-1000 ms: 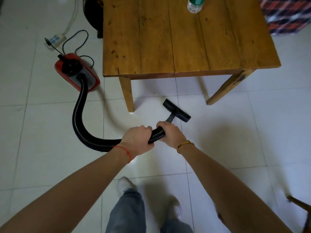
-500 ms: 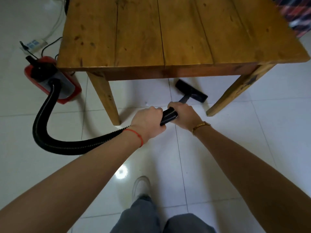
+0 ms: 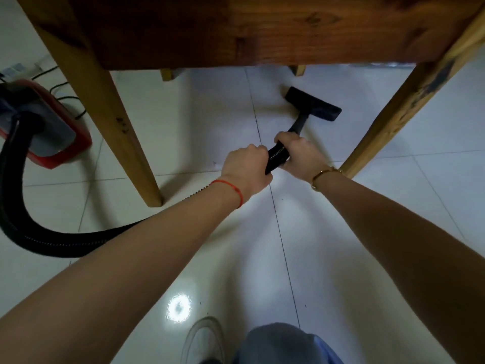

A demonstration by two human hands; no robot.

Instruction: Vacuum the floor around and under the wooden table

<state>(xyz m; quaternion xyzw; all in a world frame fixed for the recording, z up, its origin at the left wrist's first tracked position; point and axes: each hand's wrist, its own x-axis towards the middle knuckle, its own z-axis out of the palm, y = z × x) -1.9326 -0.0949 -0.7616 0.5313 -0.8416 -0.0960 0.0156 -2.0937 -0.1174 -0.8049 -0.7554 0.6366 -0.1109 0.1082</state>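
Nozzle (image 3: 313, 104) now farther under table (image 3: 236, 30), beyond both hands' fingers (image 3: 284, 139) wrapped tight round hose (image 3: 275, 156).

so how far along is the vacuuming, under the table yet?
Done: can't tell; no dirt or clean track shows on the floor. In hand: both hands grip the hose, left hand behind right hand, and the nozzle sits on the tiles under the table, between its front legs. Left: the tiles deeper under, near the back legs, and the area by the vacuum.
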